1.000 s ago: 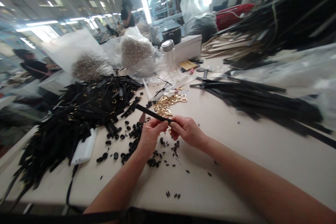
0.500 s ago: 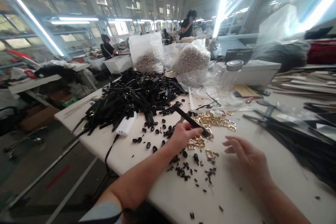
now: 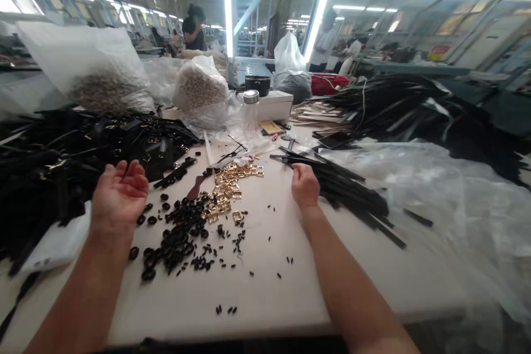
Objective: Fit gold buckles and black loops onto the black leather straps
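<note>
From where I stand, the largest thing is the pale counter, and I take its middle as the centre of a clock, with twelve pointing away from the worker. At about ten o'clock rises the pile of black straps; gold metal shows on several, so I would judge that these are already fitted. Between two and three o'clock lies a smaller bundle of plain black strips, on which I see no metal; this portion seems to be left, though I cannot count it. The right hand is just beside this bundle, with most of the strips at its three o'clock; its fingers are curled, but whether they pinch a strip I cannot tell. The left hand is palm up, fingers loose, with nothing visible in it, and the pile spreads from its nine to its twelve o'clock. Smaller still are the loose gold buckles, at nine o'clock from the right hand, then the black loops, at four o'clock from the left hand, and finally the tiny black pieces, scattered toward six and seven o'clock on the counter.
</note>
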`<act>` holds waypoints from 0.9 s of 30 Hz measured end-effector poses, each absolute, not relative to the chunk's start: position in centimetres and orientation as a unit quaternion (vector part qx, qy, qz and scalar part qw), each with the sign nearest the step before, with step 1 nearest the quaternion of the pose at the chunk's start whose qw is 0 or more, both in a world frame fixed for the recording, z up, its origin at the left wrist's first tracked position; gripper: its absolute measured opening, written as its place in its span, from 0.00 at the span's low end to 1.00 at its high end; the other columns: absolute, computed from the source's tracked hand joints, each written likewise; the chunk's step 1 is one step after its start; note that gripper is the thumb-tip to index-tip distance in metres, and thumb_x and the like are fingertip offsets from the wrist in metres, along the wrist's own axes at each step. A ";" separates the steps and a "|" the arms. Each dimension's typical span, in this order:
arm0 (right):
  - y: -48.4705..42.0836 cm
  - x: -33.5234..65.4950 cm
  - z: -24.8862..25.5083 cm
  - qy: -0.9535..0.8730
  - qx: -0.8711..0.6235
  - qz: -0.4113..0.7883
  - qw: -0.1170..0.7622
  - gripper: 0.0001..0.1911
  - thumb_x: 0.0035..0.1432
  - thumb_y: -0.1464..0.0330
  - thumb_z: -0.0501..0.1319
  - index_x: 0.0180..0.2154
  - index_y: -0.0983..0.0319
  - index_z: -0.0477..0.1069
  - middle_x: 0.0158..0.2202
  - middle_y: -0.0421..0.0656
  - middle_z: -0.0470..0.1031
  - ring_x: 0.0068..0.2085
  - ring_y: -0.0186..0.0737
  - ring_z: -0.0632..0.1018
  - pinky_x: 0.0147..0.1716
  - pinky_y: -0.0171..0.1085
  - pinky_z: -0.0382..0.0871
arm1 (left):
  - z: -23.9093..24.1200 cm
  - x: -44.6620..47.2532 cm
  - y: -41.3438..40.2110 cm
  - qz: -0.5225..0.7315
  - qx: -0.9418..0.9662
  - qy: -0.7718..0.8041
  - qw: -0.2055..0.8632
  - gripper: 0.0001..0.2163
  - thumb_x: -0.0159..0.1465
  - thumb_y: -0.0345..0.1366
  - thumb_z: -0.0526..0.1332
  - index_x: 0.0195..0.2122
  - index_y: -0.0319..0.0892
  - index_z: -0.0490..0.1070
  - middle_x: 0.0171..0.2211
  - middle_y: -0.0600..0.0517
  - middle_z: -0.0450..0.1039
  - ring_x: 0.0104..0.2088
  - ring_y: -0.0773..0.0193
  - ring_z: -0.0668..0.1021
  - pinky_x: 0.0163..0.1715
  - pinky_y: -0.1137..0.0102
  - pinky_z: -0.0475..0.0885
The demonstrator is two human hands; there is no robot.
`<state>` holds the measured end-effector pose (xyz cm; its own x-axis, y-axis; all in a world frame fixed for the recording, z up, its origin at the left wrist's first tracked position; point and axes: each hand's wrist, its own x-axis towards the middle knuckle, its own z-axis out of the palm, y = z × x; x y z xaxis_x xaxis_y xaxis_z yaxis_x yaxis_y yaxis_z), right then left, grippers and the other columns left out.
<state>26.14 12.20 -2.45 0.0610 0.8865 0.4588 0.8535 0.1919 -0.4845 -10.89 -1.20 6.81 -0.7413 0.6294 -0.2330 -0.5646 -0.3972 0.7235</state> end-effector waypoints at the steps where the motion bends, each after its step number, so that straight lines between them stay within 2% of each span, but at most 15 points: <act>1: 12.3 26.5 -2.5 -0.684 -0.646 0.004 0.340 0.19 0.63 0.69 0.48 0.49 0.64 0.71 0.51 0.52 0.74 0.52 0.46 0.73 0.52 0.40 0.62 | 5.9 -9.7 -0.8 0.823 0.031 0.426 0.374 0.08 0.67 0.36 0.57 0.31 0.42 0.71 0.28 0.55 0.77 0.30 0.70 0.78 0.23 0.81 0.73; 5: 12.6 27.3 -3.4 -0.650 -0.713 -0.057 0.256 0.23 0.59 0.68 0.54 0.55 0.68 0.67 0.60 0.57 0.65 0.60 0.54 0.65 0.58 0.51 0.52 | 2.7 -5.6 0.4 0.743 0.077 0.471 0.469 0.03 0.64 0.30 0.59 0.37 0.41 0.73 0.30 0.53 0.78 0.27 0.71 0.79 0.23 0.80 0.73; 8: 12.6 27.4 -3.9 -0.654 -0.729 -0.056 0.193 0.23 0.58 0.67 0.56 0.54 0.69 0.68 0.60 0.58 0.65 0.59 0.55 0.64 0.58 0.55 0.49 | 1.7 -4.1 0.3 0.703 0.156 0.476 0.505 0.08 0.60 0.29 0.63 0.41 0.41 0.73 0.34 0.51 0.79 0.28 0.70 0.80 0.24 0.79 0.74; 11: 12.4 27.0 -3.8 -0.689 -0.702 -0.059 0.169 0.17 0.59 0.68 0.55 0.47 0.65 0.73 0.53 0.54 0.72 0.53 0.53 0.69 0.56 0.53 0.52 | 1.7 -3.7 -0.1 0.702 0.202 0.476 0.490 0.11 0.58 0.29 0.65 0.43 0.41 0.73 0.34 0.51 0.79 0.28 0.70 0.80 0.24 0.80 0.73; 14: 12.2 26.5 -3.4 -0.712 -0.684 -0.048 0.154 0.14 0.59 0.70 0.55 0.44 0.64 0.75 0.46 0.53 0.75 0.47 0.51 0.72 0.49 0.46 0.58 | 1.9 -3.8 -0.3 0.702 0.223 0.480 0.477 0.14 0.56 0.30 0.66 0.44 0.41 0.74 0.34 0.52 0.79 0.28 0.70 0.80 0.25 0.79 0.73; 16: 12.2 26.3 -2.9 -0.715 -0.679 -0.047 0.161 0.16 0.58 0.71 0.56 0.47 0.63 0.74 0.46 0.53 0.75 0.46 0.50 0.73 0.47 0.45 0.59 | 2.0 -4.0 -0.3 0.700 0.226 0.481 0.477 0.14 0.55 0.30 0.67 0.43 0.41 0.74 0.34 0.52 0.79 0.28 0.69 0.80 0.25 0.78 0.73; 18: 12.3 26.7 -2.4 -0.705 -0.676 -0.074 0.199 0.18 0.58 0.69 0.57 0.50 0.63 0.72 0.52 0.53 0.73 0.49 0.51 0.71 0.50 0.46 0.58 | 2.2 -4.3 -0.2 0.710 0.220 0.477 0.469 0.13 0.55 0.30 0.67 0.42 0.42 0.75 0.34 0.52 0.80 0.27 0.70 0.80 0.25 0.79 0.73; 21: 12.8 28.6 -2.0 -0.650 -0.701 -0.132 0.261 0.22 0.59 0.65 0.58 0.54 0.65 0.68 0.60 0.56 0.64 0.57 0.55 0.65 0.57 0.53 0.51 | 2.6 -5.4 -0.2 0.746 0.204 0.466 0.431 0.11 0.57 0.31 0.66 0.41 0.43 0.75 0.32 0.53 0.80 0.26 0.71 0.80 0.25 0.80 0.72; 24: 13.5 31.5 -2.3 -0.575 -0.766 -0.127 0.258 0.24 0.59 0.62 0.58 0.54 0.68 0.68 0.60 0.59 0.63 0.59 0.59 0.63 0.57 0.59 0.49 | 3.1 -6.5 -0.2 0.774 0.180 0.463 0.393 0.08 0.58 0.32 0.65 0.40 0.44 0.76 0.31 0.54 0.79 0.26 0.72 0.79 0.25 0.80 0.72; 27: 14.1 33.7 -3.0 -0.516 -0.813 -0.110 0.245 0.25 0.60 0.59 0.57 0.54 0.68 0.68 0.59 0.59 0.64 0.59 0.59 0.63 0.57 0.59 0.51 | 3.5 -7.0 -0.3 0.781 0.169 0.460 0.386 0.07 0.59 0.33 0.65 0.39 0.44 0.76 0.30 0.55 0.79 0.26 0.72 0.79 0.24 0.80 0.72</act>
<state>33.68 14.13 -3.04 0.4431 0.7857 0.4317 0.8934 -0.3468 -0.2857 -7.00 -0.31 3.51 -0.6444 0.7592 -0.0913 -0.4476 -0.2776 0.8501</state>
